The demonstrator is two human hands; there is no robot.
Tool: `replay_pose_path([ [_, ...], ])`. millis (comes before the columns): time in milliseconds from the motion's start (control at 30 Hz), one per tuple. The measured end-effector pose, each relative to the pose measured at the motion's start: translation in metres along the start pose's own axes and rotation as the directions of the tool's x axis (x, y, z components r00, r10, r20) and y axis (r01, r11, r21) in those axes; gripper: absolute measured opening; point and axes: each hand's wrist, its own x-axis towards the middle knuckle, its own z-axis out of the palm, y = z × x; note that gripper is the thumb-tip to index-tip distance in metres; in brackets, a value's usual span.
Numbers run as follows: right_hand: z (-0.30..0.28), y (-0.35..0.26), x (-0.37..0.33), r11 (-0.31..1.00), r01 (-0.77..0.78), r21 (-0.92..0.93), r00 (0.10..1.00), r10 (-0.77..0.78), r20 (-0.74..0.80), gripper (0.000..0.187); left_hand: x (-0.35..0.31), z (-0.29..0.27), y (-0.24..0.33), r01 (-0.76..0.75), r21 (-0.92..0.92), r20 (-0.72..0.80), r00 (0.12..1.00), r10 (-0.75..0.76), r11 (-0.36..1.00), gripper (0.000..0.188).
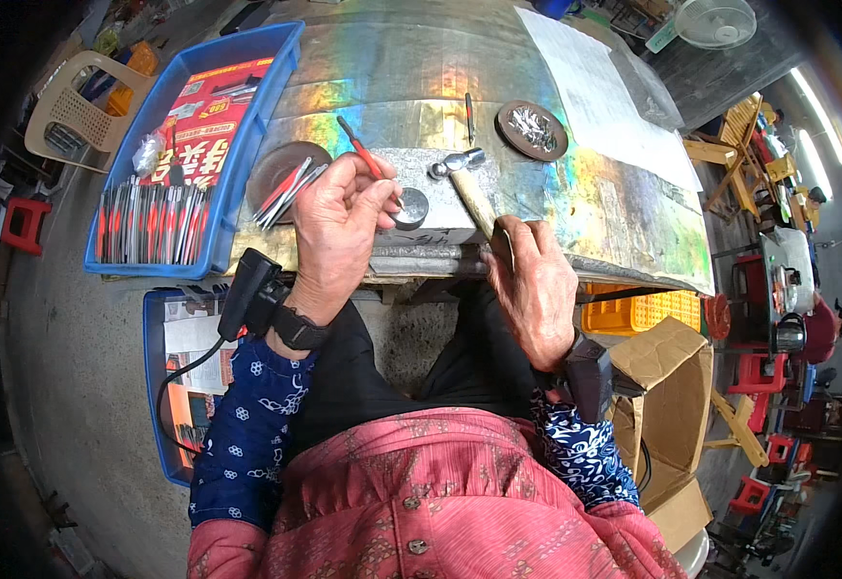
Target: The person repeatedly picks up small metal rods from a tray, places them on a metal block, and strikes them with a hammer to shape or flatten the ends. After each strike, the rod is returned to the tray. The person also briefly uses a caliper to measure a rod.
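Note:
My left hand [336, 224] pinches a thin red-handled tool [361, 152] and holds its tip over a small round metal block [410, 206] on the bench. My right hand [535, 286] grips the wooden handle of a small hammer [466, 179]; its metal head lies on the grey plate just right of the block. A round dish [284, 174] with several more red-handled pieces sits just left of my left hand. Both wrists wear dark strapped devices.
A shiny metal-covered bench [421, 77] carries a round dish of small metal parts [532, 128] and a white sheet [604, 92]. A blue tray [165, 183] at left holds several red tools. A cardboard box [667, 405] and an orange crate [648, 311] are at right.

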Motion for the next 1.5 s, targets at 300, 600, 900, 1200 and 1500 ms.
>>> replay_pose_path([
  [300, 0.008, 0.002, 0.000, 0.999, -0.029, 0.017, 0.999, 0.029, 0.025, 0.041, -0.001, 0.001, -0.003, -0.005, 0.096, 0.040, 0.999, 0.001, 0.995, 0.010],
  [600, 0.012, 0.004, 0.000, 1.000, -0.019, 0.023, 1.000, 0.019, 0.012, 0.039, -0.004, 0.005, 0.004, -0.052, 0.253, 0.027, 0.999, 0.047, 0.966, 0.006],
  [900, -0.003, -0.005, 0.009, 0.999, -0.040, 0.011, 0.996, 0.041, -0.083, 0.030, -0.008, 0.012, 0.009, -0.318, 0.503, 0.072, 0.942, 0.327, 0.804, 0.007],
  [1200, -0.089, -0.039, 0.011, 0.954, 0.212, 0.213, 0.964, -0.168, -0.204, 0.027, -0.009, 0.014, 0.002, -0.351, 0.496, 0.034, 0.922, 0.386, 0.794, 0.015],
  [1500, -0.117, -0.058, 0.013, 0.948, 0.203, 0.246, 0.970, -0.162, -0.180, 0.026, -0.011, 0.015, 0.000, -0.358, 0.490, 0.036, 0.919, 0.392, 0.795, 0.014],
])
